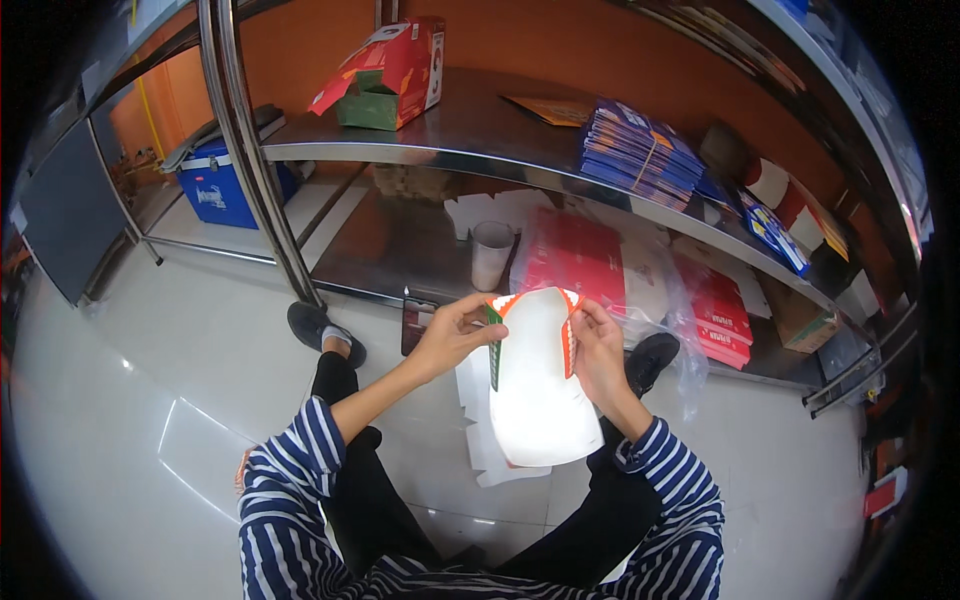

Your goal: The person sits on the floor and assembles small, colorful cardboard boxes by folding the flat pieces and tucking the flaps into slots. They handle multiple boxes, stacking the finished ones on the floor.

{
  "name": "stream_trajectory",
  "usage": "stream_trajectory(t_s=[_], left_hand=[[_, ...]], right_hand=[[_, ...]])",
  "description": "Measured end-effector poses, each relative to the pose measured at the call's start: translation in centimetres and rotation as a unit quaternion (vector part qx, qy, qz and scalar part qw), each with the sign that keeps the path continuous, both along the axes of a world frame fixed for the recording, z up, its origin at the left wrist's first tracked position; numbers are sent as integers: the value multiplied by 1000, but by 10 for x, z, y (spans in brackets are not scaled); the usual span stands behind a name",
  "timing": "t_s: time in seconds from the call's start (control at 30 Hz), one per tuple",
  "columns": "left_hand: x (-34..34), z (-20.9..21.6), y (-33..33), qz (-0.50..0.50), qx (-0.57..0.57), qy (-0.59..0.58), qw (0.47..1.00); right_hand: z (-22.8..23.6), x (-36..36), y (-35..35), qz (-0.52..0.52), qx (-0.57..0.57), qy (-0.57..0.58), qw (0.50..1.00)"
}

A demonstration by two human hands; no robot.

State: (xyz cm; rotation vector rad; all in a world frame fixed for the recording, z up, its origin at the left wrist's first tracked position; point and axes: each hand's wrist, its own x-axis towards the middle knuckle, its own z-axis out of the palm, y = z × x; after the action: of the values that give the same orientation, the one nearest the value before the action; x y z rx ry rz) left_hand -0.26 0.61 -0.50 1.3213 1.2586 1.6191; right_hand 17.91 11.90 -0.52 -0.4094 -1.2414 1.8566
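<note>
Between my hands is a cardboard carton blank [545, 400], white on the inside, with green and orange printing on its folded side flaps. My left hand [458, 338] pinches the upper left corner, thumb over the green flap. At the upper right corner, my right hand [598, 352] grips the orange-edged flap. The far end of the blank is bent up and its near end hangs toward my lap. Below it, partly covered, more flat white cardboard [478, 425] lies between my legs.
A metal shelf [470, 115] ahead carries an open red box [405, 80] and a banded stack of blue printed cardboard [640, 155]. On the lower shelf stand a clear cup [491, 255] and plastic-wrapped red packaging [580, 255]. A blue cooler box [222, 190] sits left.
</note>
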Motion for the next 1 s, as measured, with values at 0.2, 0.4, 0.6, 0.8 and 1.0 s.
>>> stream_trajectory(t_s=[0.2, 0.4, 0.6, 0.8, 1.0], left_hand=[[5, -8, 3, 36, 5, -1, 999], [1, 9, -1, 75, 24, 8, 997], [-1, 12, -6, 106, 72, 105, 986], [-33, 76, -72, 210, 199, 248, 924], [-61, 132, -235, 358, 96, 480, 795]], right_hand=[[-4, 1, -10, -12, 141, -46, 989], [7, -1, -21, -17, 214, -98, 972], [12, -6, -11, 34, 211, -149, 965], [79, -51, -34, -59, 473, -54, 877], [156, -114, -132, 201, 460, 65, 862]])
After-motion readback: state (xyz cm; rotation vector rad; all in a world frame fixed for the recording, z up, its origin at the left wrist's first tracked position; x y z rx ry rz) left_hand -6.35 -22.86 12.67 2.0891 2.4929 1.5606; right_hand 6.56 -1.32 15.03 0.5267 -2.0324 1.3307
